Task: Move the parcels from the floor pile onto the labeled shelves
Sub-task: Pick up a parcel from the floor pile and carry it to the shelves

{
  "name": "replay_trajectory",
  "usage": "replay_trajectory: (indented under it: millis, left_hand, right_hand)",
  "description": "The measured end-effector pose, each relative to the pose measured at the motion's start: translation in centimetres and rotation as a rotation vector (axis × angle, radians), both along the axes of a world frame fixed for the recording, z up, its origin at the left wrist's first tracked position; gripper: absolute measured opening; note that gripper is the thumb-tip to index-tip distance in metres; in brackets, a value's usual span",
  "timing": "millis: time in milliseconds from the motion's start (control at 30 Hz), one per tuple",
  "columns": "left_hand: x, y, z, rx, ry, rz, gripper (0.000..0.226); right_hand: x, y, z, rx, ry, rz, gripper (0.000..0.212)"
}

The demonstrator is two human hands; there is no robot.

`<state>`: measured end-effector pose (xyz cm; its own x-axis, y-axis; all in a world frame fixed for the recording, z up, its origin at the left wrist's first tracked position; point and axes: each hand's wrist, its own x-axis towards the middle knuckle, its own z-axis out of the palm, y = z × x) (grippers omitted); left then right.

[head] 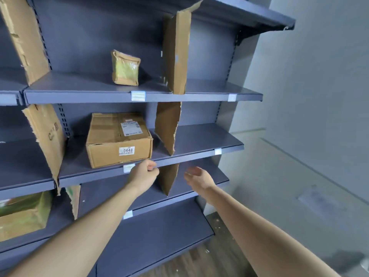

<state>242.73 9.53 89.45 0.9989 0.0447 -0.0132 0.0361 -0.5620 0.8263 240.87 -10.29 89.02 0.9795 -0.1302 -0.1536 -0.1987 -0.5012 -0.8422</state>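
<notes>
A brown cardboard parcel (118,139) marked 0448 rests on the middle grey shelf (199,144), just behind a white shelf label (128,168). A small tan padded parcel (125,68) stands upright on the shelf above. My left hand (144,173) hovers at the middle shelf's front edge, right of the label and below the box; its fingers are loosely curled and hold nothing. My right hand (197,176) floats further right in front of the lower shelf, fingers relaxed, holding nothing. The floor pile is out of view.
Torn cardboard dividers (175,54) (167,126) split each shelf into bays. A green-and-brown parcel (24,212) sits on a lower shelf at the left. White labels (138,96) (218,151) mark shelf edges. A grey wall (319,96) and wood floor (209,256) lie to the right.
</notes>
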Motion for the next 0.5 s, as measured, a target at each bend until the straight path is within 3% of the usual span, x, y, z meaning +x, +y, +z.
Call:
replay_trajectory:
  millis: [133, 300, 500]
  left_hand:
    - [-2.5, -5.7, -1.4, 0.048, 0.063, -0.194, 0.02]
    - [-5.7, -12.6, -3.9, -0.001, 0.167, -0.323, 0.018]
    - [-10.2, -24.9, -6.3, 0.017, 0.238, -0.491, 0.018]
  right_hand:
    - [-4.7, -6.8, -2.2, -0.088, 0.094, -0.071, 0.014]
    - [-11.5, -15.2, -5.6, 0.015, 0.168, -0.254, 0.014]
    - [-21.4, -25.7, -7.6, 0.053, 0.192, -0.46, 0.032]
